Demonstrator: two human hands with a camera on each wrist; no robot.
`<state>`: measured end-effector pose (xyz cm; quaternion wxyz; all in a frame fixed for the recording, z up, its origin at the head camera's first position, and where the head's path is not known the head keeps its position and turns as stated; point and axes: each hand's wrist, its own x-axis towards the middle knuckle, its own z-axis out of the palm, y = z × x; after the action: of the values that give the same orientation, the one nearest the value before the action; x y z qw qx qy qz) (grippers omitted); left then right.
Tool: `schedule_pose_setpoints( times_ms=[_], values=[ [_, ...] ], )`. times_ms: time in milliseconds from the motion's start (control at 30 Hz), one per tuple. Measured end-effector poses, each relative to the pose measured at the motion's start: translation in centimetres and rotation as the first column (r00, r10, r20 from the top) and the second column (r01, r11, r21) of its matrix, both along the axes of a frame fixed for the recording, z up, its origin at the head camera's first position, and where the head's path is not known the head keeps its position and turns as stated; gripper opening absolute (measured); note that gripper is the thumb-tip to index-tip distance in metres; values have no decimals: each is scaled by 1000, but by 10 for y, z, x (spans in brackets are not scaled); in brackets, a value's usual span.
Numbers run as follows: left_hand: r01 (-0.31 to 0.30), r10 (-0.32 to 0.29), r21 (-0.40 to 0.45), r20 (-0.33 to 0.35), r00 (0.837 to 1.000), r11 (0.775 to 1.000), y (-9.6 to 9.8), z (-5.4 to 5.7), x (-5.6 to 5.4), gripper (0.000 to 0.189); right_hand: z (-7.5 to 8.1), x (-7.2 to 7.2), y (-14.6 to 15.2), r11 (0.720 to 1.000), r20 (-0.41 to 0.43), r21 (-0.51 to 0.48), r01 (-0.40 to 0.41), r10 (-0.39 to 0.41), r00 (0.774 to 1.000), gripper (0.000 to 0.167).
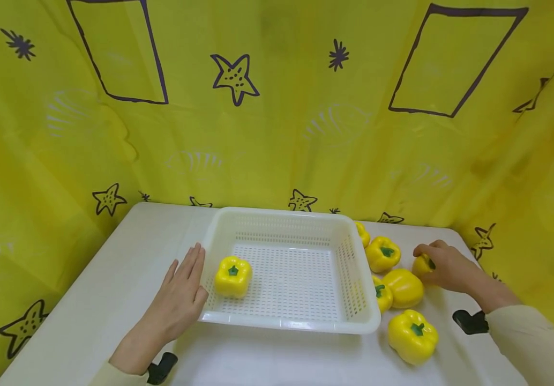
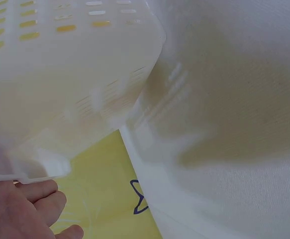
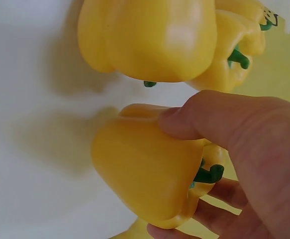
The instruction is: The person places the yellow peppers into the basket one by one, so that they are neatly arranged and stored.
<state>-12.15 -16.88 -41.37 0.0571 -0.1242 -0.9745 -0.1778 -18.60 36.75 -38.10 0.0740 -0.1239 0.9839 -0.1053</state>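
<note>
beside perforated basket (image 1: 286, 325), glossy lobed pepper (image 3: 145, 164) gripped by right hand (image 1: 450, 269); five peppers (image 1: 409, 340) loose, one inside; left hand (image 1: 177, 296) straight-fingered

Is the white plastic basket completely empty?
No, one yellow bell pepper sits inside the white plastic basket, near its left end.

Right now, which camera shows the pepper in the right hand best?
The right wrist view: the pepper appears large there, green stem included. The head view shows it small and partly behind the right hand; the left wrist view misses it.
</note>
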Motion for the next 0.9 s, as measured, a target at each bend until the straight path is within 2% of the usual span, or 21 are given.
schedule_pose_setpoints(
  times_ms=[467, 900],
  values=[
    [10, -10, 16, 2, 1000, 1000, -1, 0, 1, 68, 16, -1, -6, 996, -145, 13, -83, 84, 986, 38],
    [11, -11, 15, -9, 1000, 1000, -1, 0, 2, 67, 42, -1, -24, 991, -224, 8, -134, 132, 966, 40]
  ],
)
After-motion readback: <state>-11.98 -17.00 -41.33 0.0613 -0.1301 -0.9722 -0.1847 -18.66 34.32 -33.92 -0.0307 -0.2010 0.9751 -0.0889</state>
